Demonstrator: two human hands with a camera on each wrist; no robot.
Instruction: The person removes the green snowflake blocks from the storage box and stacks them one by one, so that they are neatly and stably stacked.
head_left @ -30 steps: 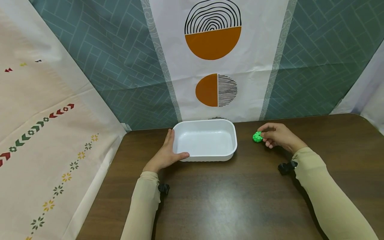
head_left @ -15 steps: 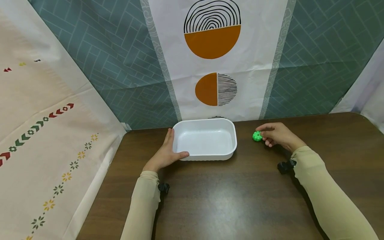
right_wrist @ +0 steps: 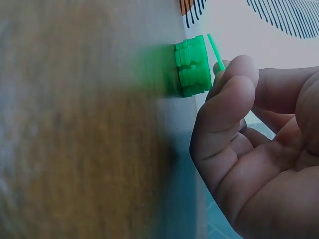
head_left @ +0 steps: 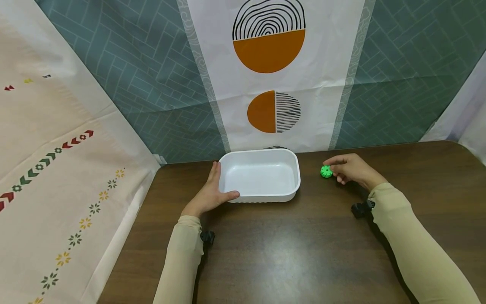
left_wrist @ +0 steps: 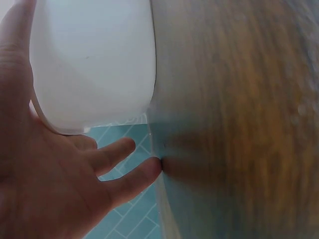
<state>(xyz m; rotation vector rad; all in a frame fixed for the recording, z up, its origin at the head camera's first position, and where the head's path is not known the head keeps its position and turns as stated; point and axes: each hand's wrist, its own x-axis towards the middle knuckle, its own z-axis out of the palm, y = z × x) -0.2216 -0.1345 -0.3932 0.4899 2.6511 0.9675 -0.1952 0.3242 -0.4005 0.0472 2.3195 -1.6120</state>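
In the head view, a white plastic tub (head_left: 260,196) stands on the table. My left hand (head_left: 209,194) spans its left end, thumb along the front rim and straight fingers at the left wall. From the left wrist, the left hand (left_wrist: 55,174) shows its outer fingers spread, the little finger touching the table. To the right of the tub is a short stack of bright green notched discs (right_wrist: 193,67) on the table. My right hand (head_left: 351,169) is beside the stack; its thumb and index finger pinch one thin green disc (right_wrist: 216,52), just apart from the stack's top.
The dark wooden table (head_left: 281,249) meets a patterned cloth (head_left: 265,80) hung behind its back edge. Another cloth (head_left: 76,190) hangs along the left side. Small black cameras (head_left: 207,237) are worn at both wrists.
The right hand has moved only very slightly at the green stack, with the discs looking more lined up in the head view. My left hand and the tub have stayed put.
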